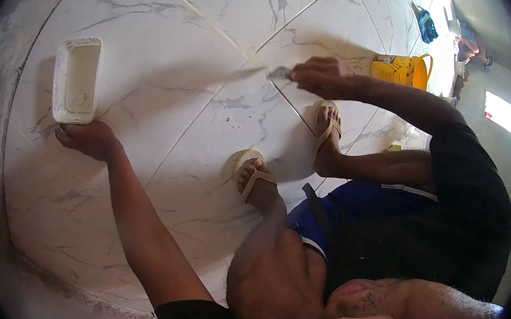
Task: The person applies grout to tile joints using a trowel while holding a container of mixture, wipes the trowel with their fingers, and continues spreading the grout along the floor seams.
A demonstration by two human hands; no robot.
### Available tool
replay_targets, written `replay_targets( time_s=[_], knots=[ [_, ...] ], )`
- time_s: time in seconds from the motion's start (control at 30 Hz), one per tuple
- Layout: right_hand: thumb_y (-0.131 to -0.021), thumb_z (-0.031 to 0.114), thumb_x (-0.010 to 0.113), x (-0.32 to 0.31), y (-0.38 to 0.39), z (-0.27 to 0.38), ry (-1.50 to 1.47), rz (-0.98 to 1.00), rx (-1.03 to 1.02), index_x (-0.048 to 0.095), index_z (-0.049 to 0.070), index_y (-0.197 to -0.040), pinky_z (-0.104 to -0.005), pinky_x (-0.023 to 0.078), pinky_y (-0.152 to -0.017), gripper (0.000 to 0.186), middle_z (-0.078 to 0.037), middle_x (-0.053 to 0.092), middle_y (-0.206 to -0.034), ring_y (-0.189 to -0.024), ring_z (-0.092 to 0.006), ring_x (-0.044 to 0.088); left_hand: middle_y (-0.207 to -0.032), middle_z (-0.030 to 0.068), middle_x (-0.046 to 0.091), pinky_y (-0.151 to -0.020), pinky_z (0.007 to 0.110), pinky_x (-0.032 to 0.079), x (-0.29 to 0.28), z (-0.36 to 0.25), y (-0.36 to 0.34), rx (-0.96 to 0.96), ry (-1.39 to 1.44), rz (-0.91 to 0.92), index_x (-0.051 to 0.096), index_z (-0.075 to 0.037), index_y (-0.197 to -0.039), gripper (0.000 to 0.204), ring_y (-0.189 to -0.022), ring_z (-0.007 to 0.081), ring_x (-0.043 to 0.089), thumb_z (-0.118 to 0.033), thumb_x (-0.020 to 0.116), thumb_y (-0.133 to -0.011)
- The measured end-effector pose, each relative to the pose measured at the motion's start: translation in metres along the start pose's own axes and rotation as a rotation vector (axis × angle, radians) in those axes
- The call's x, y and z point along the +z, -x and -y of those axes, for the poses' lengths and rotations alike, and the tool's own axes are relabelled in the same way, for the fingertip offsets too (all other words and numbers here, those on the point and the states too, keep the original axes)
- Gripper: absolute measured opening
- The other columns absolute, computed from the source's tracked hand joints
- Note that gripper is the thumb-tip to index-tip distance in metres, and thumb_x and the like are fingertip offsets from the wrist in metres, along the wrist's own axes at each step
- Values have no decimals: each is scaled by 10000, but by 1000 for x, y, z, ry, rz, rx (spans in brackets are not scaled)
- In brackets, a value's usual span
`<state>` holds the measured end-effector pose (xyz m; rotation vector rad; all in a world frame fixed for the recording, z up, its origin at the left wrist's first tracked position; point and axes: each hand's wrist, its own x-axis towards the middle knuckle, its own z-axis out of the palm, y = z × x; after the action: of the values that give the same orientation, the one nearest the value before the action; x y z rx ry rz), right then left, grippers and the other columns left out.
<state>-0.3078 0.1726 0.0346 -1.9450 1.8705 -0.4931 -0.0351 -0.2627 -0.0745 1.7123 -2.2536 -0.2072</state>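
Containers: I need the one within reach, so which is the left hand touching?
The white rectangular tub, at the left hand. The yellow bucket lies beyond the right hand.
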Motion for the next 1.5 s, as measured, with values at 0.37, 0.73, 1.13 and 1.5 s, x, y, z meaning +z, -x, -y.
replay_targets(
  time_s=[0.37, 0.73, 1.13, 1.5],
  knots=[
    [-881, 123, 741, 28, -19, 12, 67, -155, 199, 638, 45, -1007, -413, 595, -714, 180, -92, 707, -995, -859, -283, 712, -1519, 238, 365, -1104, 476, 490, 8, 10, -1, 19, 24, -38, 476, 46, -1393, 429, -1417, 380, 412, -112, 530, -998],
    [-876, 116, 726, 15, -41, -1, 59, -233, 320, 633, 54, -1018, -417, 590, -679, 181, -101, 700, -962, -800, -315, 705, -1522, 220, 373, -1091, 484, 494, 7, 11, 0, 65, -2, -62, 465, 46, -1411, 454, -1405, 376, 428, -76, 546, -981],
    [-892, 101, 760, 13, -47, -2, -166, -135, 396, 668, 52, -1052, -314, 583, -646, 191, -96, 730, -952, -745, -221, 728, -1525, 204, 370, -1078, 481, 506, 8, 3, 1, 38, 5, -59, 467, 31, -1406, 462, -1391, 368, 449, -74, 576, -970],
    [-892, 101, 728, 12, -76, -20, 6, -187, 306, 653, 45, -1022, -364, 581, -645, 160, -115, 723, -948, -769, -289, 717, -1503, 227, 393, -1092, 489, 498, 9, 9, -1, 108, -6, -97, 477, 34, -1397, 448, -1391, 382, 445, -74, 570, -973]
  ],
)
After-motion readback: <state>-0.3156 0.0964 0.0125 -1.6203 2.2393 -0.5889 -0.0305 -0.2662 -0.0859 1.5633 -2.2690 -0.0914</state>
